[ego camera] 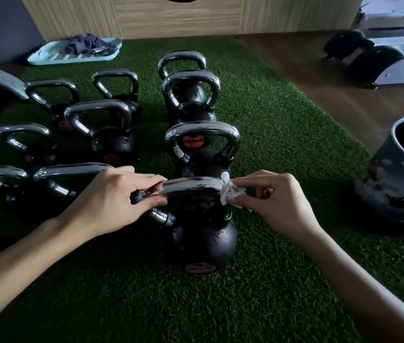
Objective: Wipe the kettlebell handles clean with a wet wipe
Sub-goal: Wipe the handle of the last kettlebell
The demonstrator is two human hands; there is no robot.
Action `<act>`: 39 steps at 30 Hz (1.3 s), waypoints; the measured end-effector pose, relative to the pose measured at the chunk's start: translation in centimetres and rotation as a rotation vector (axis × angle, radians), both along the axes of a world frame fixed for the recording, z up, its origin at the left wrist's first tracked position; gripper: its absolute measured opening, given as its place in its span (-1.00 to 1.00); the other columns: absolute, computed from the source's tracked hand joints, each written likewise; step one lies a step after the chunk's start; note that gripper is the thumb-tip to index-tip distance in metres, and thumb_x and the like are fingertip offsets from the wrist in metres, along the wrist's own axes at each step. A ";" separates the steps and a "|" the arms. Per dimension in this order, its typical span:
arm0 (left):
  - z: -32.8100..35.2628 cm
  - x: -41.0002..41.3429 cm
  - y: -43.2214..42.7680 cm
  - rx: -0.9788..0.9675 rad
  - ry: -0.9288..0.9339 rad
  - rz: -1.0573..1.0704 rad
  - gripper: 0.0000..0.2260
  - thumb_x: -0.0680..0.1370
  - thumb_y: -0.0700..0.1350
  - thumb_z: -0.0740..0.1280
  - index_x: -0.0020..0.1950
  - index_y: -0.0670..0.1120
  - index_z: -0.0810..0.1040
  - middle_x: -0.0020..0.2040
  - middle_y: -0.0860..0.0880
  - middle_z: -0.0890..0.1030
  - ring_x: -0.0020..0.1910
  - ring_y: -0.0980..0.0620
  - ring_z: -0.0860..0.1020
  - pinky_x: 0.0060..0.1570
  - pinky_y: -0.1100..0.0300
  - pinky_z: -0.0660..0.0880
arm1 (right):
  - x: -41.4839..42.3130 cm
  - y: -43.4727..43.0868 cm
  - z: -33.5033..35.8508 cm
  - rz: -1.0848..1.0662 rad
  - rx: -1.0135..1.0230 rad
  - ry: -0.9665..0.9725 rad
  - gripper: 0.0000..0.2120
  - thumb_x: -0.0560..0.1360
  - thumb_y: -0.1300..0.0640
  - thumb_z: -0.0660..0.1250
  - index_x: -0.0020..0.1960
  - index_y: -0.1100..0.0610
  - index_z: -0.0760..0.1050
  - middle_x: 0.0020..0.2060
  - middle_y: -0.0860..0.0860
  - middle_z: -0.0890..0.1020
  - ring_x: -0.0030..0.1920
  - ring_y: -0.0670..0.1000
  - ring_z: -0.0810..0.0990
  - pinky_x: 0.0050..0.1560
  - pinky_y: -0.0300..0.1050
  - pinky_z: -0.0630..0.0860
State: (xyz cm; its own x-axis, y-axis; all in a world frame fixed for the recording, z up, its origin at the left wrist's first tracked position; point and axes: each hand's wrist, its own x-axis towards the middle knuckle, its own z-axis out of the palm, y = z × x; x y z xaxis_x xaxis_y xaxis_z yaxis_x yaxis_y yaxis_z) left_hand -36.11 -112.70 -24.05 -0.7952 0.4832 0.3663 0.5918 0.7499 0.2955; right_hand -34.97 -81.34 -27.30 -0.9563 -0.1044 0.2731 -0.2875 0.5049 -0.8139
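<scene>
Kettlebell (203,238) nearest the person stands on green turf (282,134), its chrome handle (191,186) spanning between both hands. Left hand (119,201) pinches the handle's left bend, steadying it. Right hand (270,196) pinches a small crumpled wet wipe (229,191) against the right bend. Recommendation: keep the left grip firm, wrap the wipe fully round the bar, and draw it along the top and down both legs. Other kettlebells (111,134) wait beyond the hands.

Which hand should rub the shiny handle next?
The right hand: it pinches the wet wipe against the handle. The left hand only steadies the other end.
</scene>
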 end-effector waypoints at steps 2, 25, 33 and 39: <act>-0.1 -0.3 -0.8 0.005 -0.037 0.030 -0.60 0.47 0.20 0.47 0.21 0.02 0.70 -0.21 0.33 0.54 -0.40 0.16 0.42 -0.38 0.44 0.34 | -0.1 -0.9 -0.5 -0.016 -0.080 0.006 -0.73 0.34 -0.01 0.62 0.04 -0.10 0.74 -0.12 -0.25 0.69 -0.32 -0.09 0.49 -0.31 -0.18 0.45; 0.1 0.5 3.1 -0.017 -0.034 0.069 -0.57 0.44 0.38 0.33 0.19 0.22 0.68 -0.33 0.22 0.51 -0.40 0.25 0.39 -0.41 0.38 0.26 | 0.2 1.0 0.9 -0.044 -0.516 -0.163 -0.74 0.29 0.11 0.60 -0.02 0.05 0.74 -0.12 0.10 0.76 -0.14 0.07 0.63 -0.01 0.21 0.59; 2.0 2.3 6.1 0.373 0.052 -0.079 -0.43 0.36 -0.02 0.60 0.34 -0.11 0.60 0.23 0.08 0.66 -0.22 0.42 0.51 -0.25 0.52 0.42 | 0.9 -1.7 5.6 0.172 -0.796 -0.420 -0.76 0.34 0.22 0.54 -0.02 0.25 0.63 -0.23 0.10 0.73 -0.33 -0.07 0.66 -0.35 -0.32 0.53; 3.2 1.6 7.3 0.387 0.180 -0.030 -0.64 0.42 -0.12 0.58 0.17 -0.20 0.69 -0.05 0.05 0.73 -0.20 0.45 0.54 -0.14 0.60 0.36 | 0.9 -4.5 7.8 0.204 -0.809 -0.556 -0.88 0.44 0.26 0.49 -0.08 0.32 0.65 -0.34 0.08 0.70 -0.44 -0.09 0.63 -0.43 -0.32 0.52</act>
